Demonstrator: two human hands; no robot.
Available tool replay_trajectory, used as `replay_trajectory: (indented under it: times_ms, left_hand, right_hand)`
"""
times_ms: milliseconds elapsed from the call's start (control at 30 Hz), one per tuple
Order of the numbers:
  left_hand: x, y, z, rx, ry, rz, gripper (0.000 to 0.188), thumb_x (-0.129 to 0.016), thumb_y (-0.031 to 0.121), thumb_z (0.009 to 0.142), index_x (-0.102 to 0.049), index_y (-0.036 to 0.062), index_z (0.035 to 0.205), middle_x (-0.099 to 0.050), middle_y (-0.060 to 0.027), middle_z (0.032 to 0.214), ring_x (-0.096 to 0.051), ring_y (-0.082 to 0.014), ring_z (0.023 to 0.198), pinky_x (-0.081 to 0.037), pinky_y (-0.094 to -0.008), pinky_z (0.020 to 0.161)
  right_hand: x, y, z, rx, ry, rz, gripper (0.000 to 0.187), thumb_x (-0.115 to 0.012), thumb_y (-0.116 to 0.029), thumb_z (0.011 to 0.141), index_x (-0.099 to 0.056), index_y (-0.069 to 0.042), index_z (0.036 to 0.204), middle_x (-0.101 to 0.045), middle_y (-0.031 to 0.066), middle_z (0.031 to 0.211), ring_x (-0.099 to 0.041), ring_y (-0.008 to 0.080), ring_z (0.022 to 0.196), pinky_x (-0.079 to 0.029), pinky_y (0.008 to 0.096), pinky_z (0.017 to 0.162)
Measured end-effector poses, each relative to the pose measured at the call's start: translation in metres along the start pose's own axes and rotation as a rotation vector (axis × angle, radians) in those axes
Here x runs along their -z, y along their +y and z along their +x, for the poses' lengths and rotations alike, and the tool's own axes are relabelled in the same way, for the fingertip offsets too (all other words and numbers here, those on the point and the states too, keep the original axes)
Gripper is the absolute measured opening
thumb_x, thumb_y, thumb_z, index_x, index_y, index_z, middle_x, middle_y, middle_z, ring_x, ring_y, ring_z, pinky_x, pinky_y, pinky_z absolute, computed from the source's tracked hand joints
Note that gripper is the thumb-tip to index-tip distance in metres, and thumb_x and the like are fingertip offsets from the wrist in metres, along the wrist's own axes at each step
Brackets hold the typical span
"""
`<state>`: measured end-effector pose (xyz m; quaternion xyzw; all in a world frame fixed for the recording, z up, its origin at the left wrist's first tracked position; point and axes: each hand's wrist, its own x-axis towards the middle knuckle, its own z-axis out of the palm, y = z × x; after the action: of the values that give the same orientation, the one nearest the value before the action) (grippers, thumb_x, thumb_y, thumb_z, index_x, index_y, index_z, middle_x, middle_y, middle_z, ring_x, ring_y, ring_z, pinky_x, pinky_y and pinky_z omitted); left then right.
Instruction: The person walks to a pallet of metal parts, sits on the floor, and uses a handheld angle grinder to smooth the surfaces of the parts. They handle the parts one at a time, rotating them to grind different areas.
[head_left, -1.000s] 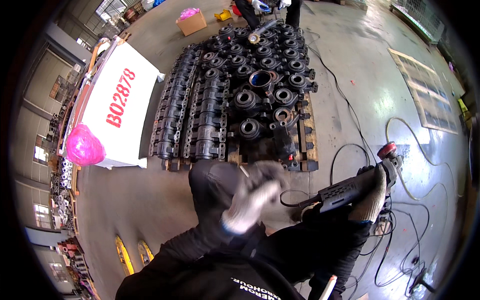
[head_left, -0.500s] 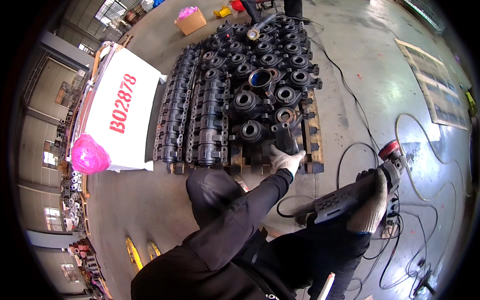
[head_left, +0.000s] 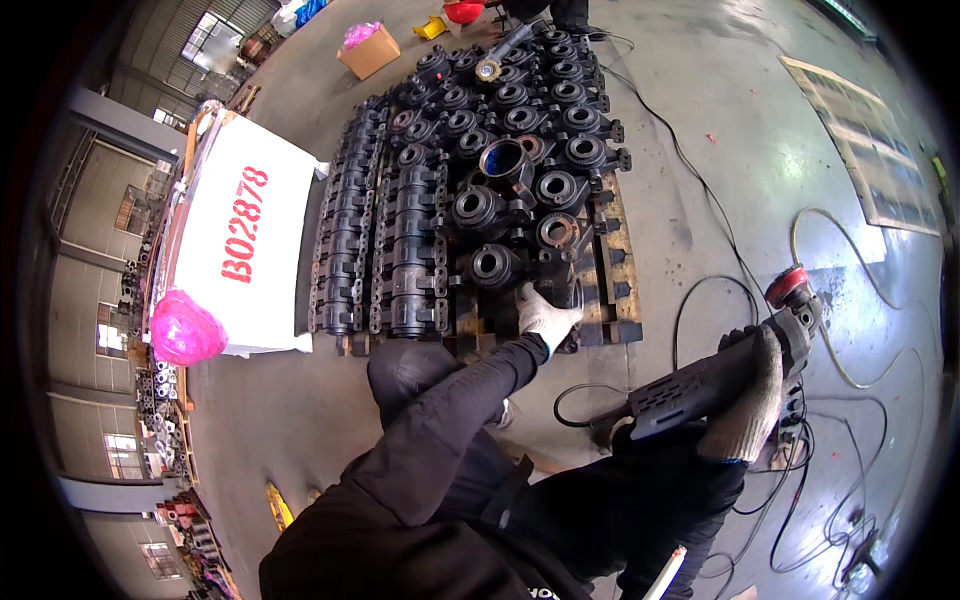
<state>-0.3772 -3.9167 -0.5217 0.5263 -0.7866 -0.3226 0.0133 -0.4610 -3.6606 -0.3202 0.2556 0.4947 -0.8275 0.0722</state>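
My right hand (head_left: 752,405), in a pale knit glove, grips a dark angle grinder (head_left: 685,390) held out at my right side. A red disc (head_left: 787,287) sits at the grinder's far end, turned away from me. My left hand (head_left: 547,320), gloved in white, is closed on a black cast metal part (head_left: 574,290) at the near right of the pallet. Its fingers are partly hidden behind the part. Just beyond stand black ring-topped castings (head_left: 490,264), several rows deep, one ring (head_left: 504,157) blue inside.
Segmented black track pieces (head_left: 412,255) lie left on the wooden pallet (head_left: 620,270). Beside them is a white box (head_left: 250,230) with a pink bundle (head_left: 187,327). Another grinder (head_left: 505,55) rests on far castings, near a person's legs (head_left: 570,12). Cables (head_left: 700,190) and a hose (head_left: 850,240) cross the floor.
My left hand has shifted slightly left and nearer, and the casting in it has turned and dropped lower. The grinder stays at my right side. The view has shifted slightly.
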Motion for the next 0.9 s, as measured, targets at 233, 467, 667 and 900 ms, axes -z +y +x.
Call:
replay_trajectory:
  times_ms: [233,467,667,900]
  left_hand:
    - [0.053,-0.001,0.023,-0.402,-0.272,0.336,0.11,-0.087,0.032,0.053,-0.031,-0.0023,0.142,-0.045,-0.0332,0.133,-0.054,-0.0445,0.119,-0.048,-0.0451,0.102]
    - [0.058,0.016,0.03,-0.597,-0.563,0.681,0.106,-0.088,0.029,0.052,-0.036,0.0044,0.142,-0.046,-0.0271,0.133,-0.052,-0.0424,0.123,-0.047,-0.0454,0.103]
    - [0.045,0.021,0.025,-0.679,-0.621,0.604,0.106,-0.086,0.025,0.053,-0.035,0.0046,0.144,-0.046,-0.026,0.134,-0.052,-0.0419,0.123,-0.046,-0.0458,0.103]
    - [0.041,0.018,0.053,-0.784,-0.69,0.682,0.108,-0.088,0.023,0.052,-0.035,0.0078,0.144,-0.045,-0.0226,0.137,-0.048,-0.0393,0.129,-0.044,-0.0426,0.107]
  right_hand:
    - [0.006,0.0,-0.006,-0.004,-0.011,0.011,0.039,-0.077,-0.023,0.082,-0.062,0.003,0.107,-0.068,0.0111,0.091,-0.066,0.0215,0.083,-0.053,0.0313,0.077]
    - [0.005,0.002,-0.003,0.021,-0.026,-0.02,0.037,-0.076,-0.025,0.083,-0.063,0.002,0.107,-0.068,0.0118,0.092,-0.067,0.0221,0.084,-0.054,0.032,0.078]
    - [-0.003,0.001,-0.001,-0.01,0.012,-0.037,0.036,-0.075,-0.026,0.086,-0.061,-0.001,0.109,-0.066,0.0101,0.092,-0.066,0.0209,0.083,-0.054,0.0304,0.076]
    - [0.002,0.006,0.002,-0.029,-0.005,-0.036,0.034,-0.073,-0.022,0.086,-0.062,0.001,0.108,-0.068,0.012,0.091,-0.067,0.0225,0.083,-0.056,0.033,0.077]
